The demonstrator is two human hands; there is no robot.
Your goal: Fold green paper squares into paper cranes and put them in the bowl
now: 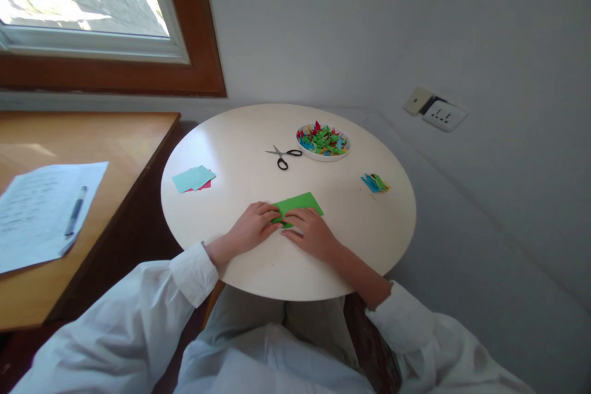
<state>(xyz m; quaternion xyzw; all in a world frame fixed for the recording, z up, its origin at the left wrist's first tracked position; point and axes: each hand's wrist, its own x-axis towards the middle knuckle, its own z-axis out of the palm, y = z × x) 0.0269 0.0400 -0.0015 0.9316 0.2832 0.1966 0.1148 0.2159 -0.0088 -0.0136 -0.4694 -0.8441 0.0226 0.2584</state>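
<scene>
A green sheet of paper [302, 202] lies near the front middle of the round white table, partly hidden by my fingers. My left hand [256, 225] is at its left end, fingers bent and closed on the edge. My right hand [311, 231] covers the near side, its fingers pressed together on the sheet and its tips close to the left fingertips. Beyond the sheet lies a pair of scissors [281, 155] with black handles, blades apart and pointing left.
The round table [221, 148] also carries a white bowl [323, 157] of small coloured paper pieces, light-blue and red paper squares [194, 178] at left, and coloured strips [375, 183] at right. A wooden desk [138, 135] with a written sheet [32, 209] and pen [76, 210] stands left.
</scene>
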